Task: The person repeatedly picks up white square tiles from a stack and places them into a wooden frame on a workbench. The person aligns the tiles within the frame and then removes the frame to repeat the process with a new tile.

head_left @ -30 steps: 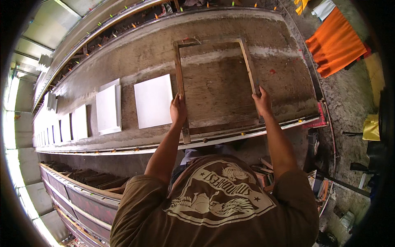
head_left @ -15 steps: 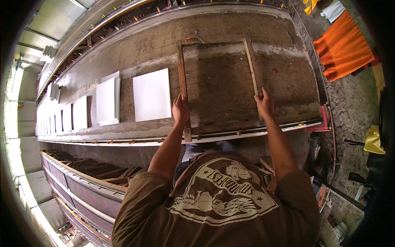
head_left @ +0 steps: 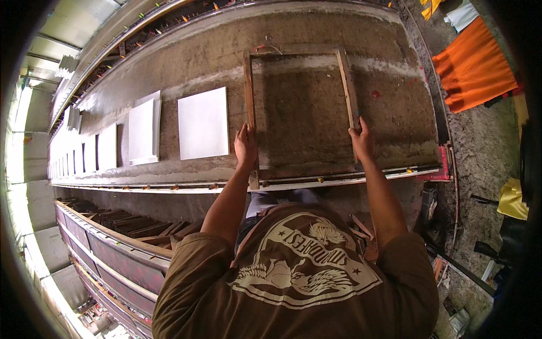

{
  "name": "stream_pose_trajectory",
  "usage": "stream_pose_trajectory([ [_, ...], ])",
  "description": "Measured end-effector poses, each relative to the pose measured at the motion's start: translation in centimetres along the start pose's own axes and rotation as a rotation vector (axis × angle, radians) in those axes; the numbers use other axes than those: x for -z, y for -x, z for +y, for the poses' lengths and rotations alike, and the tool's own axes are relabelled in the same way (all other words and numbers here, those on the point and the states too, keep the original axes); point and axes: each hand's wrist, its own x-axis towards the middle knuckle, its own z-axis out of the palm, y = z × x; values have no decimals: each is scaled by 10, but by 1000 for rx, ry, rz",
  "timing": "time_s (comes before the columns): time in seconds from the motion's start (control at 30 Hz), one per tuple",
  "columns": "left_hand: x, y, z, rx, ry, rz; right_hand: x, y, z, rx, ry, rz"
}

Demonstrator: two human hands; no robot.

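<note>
A rectangular wooden frame point(head_left: 249, 93), like a screen-printing frame, lies low over the long brown table in front of me. Whether it rests flat or is slightly raised I cannot tell. Its inner area looks dark, with the table's stains showing there. My left hand point(head_left: 245, 148) is closed around the left bar near its lower end. On the right bar, my right hand point(head_left: 363, 140) grips with the thumb on the inner side. Just left of the frame lies a white rectangular sheet point(head_left: 203, 124), apart from it.
More white sheets point(head_left: 142, 130) run in a row along the stained table point(head_left: 395, 121) to the left. A railed edge point(head_left: 322, 181) borders its near side. Behind me stands another long table point(head_left: 107, 248) with wooden pieces. Orange cloth point(head_left: 474, 68) lies at right.
The frame has shifted slightly right, widening its gap from the nearest white sheet. Both hands keep their grip on its bars. My view has moved a little as well.
</note>
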Motion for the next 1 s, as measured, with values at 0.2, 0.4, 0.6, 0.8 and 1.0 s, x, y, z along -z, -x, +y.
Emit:
stream_pose_trajectory([
  [0.2,-5,7,20,58,41,16,16,3,-4,36,58,29],
  [0.4,-8,5,16,75,52,-5,23,8,-12,-20,19,-9],
  [0.6,-9,9,13,63,18,-7,25,9,-11,-108,-22,-112],
  [0.8,-19,5,-10,-20,-7,-8,0,2,20,148,29,140],
  [1.0,-16,6,-17,-95,-280,-50,12,4,2,-63,-130,55],
])
